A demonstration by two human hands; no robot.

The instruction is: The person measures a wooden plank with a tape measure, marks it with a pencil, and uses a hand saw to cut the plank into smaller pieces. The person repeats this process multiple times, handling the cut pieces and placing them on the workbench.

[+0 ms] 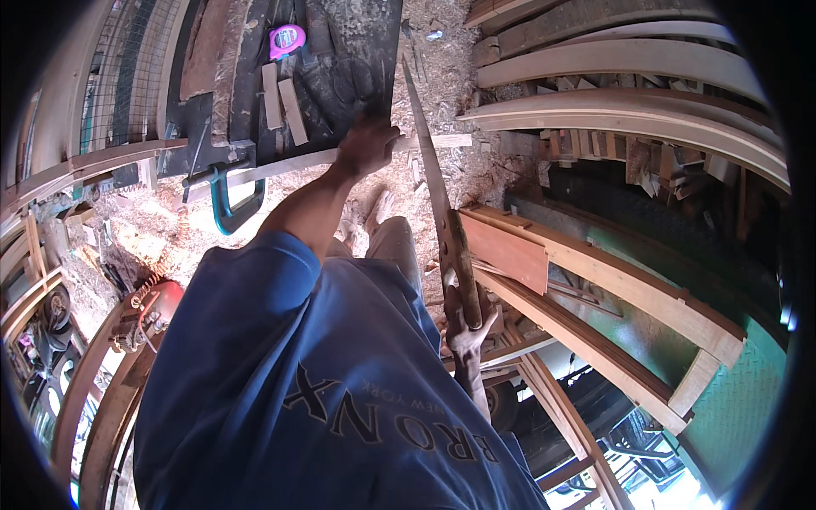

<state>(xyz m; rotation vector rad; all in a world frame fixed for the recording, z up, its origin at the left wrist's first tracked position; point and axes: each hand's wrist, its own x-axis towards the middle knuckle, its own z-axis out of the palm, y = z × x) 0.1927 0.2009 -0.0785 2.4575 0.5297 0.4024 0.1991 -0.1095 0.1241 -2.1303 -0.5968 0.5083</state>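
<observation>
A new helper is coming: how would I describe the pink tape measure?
Find the dark workbench ahead of the person in the blue shirt. Beyond the left hand and to its left, just past two short pale wood pieces, lies the tape measure. It is rounded, and the only bright pink thing there.

A saw (pixel 433 170) is held in the right fingers (pixel 490 316), its blade pointed ahead of them. A wood strip (pixel 449 141) is overlapped by the left fingers (pixel 389 134) and is extended to both sides of them. The surface (pixel 371 38) is placed ahead of the left fingers; on it, ahead and to their left, two sticks (pixel 293 111) are laid side by side, with a tape measure (pixel 286 41) set just beyond. A clamp (pixel 223 204) is positioned left of the left fingers, by the surface's near edge. Boards (pixel 629 61) are stacked ahead and right of the right fingers.
</observation>
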